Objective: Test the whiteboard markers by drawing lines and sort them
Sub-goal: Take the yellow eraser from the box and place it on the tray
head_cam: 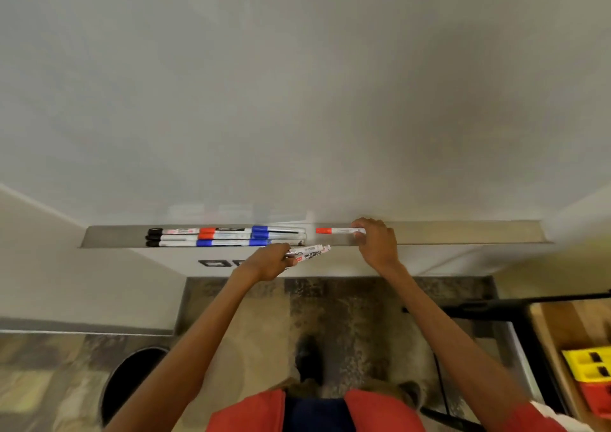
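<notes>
Holding a red marker [340, 231] by its tail end, right hand [377, 243] curls round it at the tray [463, 233]; left hand [267, 263] grips two markers [309, 253]. Other markers [228, 236] lie in the tray's left part. Likely light, stiff, slick: pinch mid-barrel.

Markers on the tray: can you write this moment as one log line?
right hand: holds red-capped marker at tray | left hand: grips marker bundle | tray: marker pile at left

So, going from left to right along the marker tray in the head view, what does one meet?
Pile of markers → red-capped marker → right hand, gripping that marker → bare stretch of tray.
</notes>
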